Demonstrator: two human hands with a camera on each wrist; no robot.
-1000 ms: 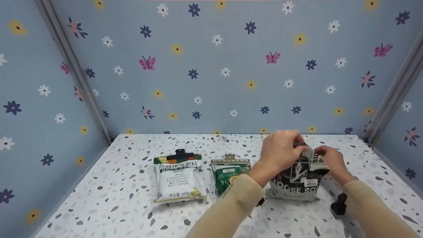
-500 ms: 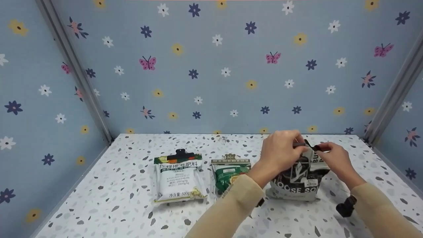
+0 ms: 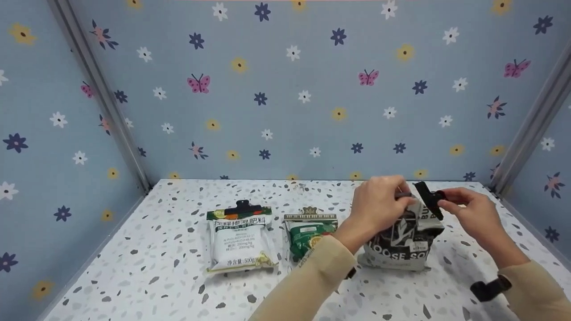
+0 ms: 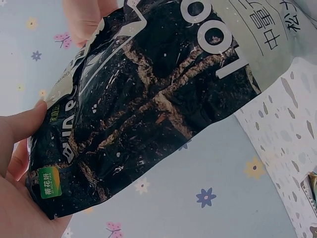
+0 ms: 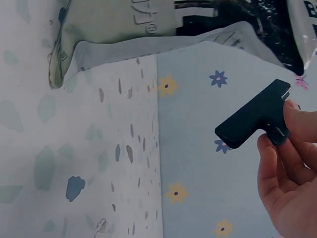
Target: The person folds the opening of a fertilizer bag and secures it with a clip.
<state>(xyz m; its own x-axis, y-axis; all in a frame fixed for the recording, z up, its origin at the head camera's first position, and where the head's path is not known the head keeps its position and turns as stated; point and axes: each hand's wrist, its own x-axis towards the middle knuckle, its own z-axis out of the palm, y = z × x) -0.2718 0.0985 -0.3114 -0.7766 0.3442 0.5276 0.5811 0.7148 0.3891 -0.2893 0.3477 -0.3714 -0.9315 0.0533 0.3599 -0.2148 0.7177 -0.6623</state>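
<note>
My left hand (image 3: 379, 200) grips the top edge of a black-and-grey soil bag (image 3: 397, 249) standing on the table, lettered "LOOSE SO". Beside that hand's thumb a short dark bar (image 3: 403, 195) shows; its kind is unclear. In the left wrist view the thumb and fingers (image 4: 20, 134) hold the bag's corner. With thumb and fingers my right hand (image 3: 477, 214) pinches a black bag clip (image 3: 430, 200) by its handle, close to the bag's upper right corner. The right wrist view has the clip (image 5: 257, 114) apart from the bag (image 5: 223, 15), with nothing in its jaws.
Left of the soil bag lies a green packet (image 3: 308, 236) with a gold clip (image 3: 311, 215) on top. Farther left is a white 500g fertilizer bag (image 3: 241, 243) under a black clip (image 3: 243, 207). Patterned panels (image 3: 285, 111) enclose the speckled table (image 3: 156, 267).
My right hand has drawn back to the right from the bag's top corner. The black clip in it, hidden at first, now shows fully and tilted. The left hand has stayed put.
</note>
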